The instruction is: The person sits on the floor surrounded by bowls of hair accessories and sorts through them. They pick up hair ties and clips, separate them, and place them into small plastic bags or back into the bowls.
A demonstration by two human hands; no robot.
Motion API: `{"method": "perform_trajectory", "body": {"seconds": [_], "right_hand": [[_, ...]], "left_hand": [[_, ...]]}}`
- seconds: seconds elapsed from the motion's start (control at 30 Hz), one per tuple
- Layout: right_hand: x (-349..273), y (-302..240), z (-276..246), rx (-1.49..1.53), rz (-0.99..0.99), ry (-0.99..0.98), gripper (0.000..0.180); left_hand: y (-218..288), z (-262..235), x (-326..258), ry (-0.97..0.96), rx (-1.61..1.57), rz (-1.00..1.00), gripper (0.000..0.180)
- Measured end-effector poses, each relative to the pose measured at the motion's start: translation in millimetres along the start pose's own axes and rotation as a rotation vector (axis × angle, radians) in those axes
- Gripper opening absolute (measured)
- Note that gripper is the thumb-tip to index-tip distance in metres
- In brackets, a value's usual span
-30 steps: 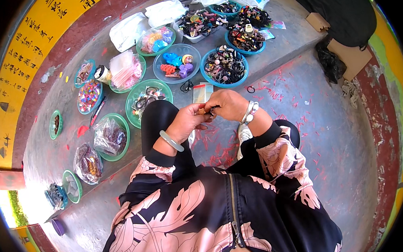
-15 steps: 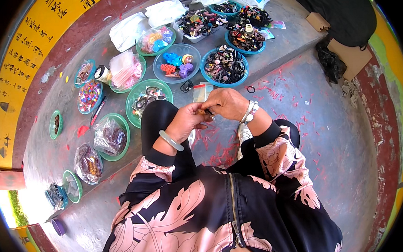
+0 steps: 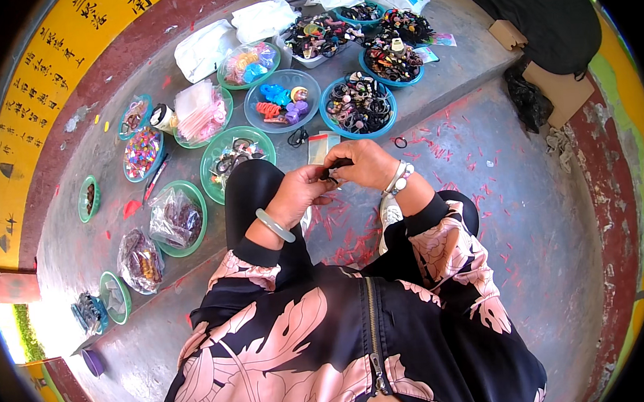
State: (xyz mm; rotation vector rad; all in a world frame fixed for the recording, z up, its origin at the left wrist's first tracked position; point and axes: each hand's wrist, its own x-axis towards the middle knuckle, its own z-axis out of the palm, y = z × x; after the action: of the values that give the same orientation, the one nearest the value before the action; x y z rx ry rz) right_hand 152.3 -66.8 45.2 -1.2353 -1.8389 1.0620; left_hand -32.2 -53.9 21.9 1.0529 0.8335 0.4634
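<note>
Small black elastic band (image 3: pixel 326 175) sits between your fingertips, above the floor (image 3: pixel 537 217), near the blue basin (image 3: pixel 359 136). Your left hand (image 3: pixel 299 193) pinches it, fingers nearly closed; your right hand (image 3: pixel 366 167) is curled in, also pinching; exact finger gaps hidden. Best: brace left, move right in small strokes, tension even.

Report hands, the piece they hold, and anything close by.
Left hand and right hand: both pinching. Small dark piece: at their fingertips, partly hidden. Close by: flat packet, blue basin beyond.
</note>
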Motion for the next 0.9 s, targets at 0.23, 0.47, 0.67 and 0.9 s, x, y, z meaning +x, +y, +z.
{"method": "perform_trajectory", "body": {"seconds": [0.23, 0.47, 0.67, 0.9], "right_hand": [[1.5, 6.0, -2.9, 0.045, 0.005, 0.021, 0.019], [0.8, 0.6, -6.8, 0.084, 0.054, -0.041, 0.018], [1.0, -2.3, -3.9, 0.052, 0.074, 0.008, 0.017], [0.1, -9.5, -4.2, -0.054, 0.041, 0.106, 0.014]], "left_hand": [[-0.4, 2.6, 0.5, -0.023, -0.018, 0.024, 0.026], [2.5, 2.4, -1.4, -0.065, -0.113, 0.013, 0.025], [2.7, 3.3, -2.0, -0.073, -0.119, 0.017, 0.024], [4.2, 6.9, -3.8, -0.058, -0.188, 0.003, 0.025]]}}
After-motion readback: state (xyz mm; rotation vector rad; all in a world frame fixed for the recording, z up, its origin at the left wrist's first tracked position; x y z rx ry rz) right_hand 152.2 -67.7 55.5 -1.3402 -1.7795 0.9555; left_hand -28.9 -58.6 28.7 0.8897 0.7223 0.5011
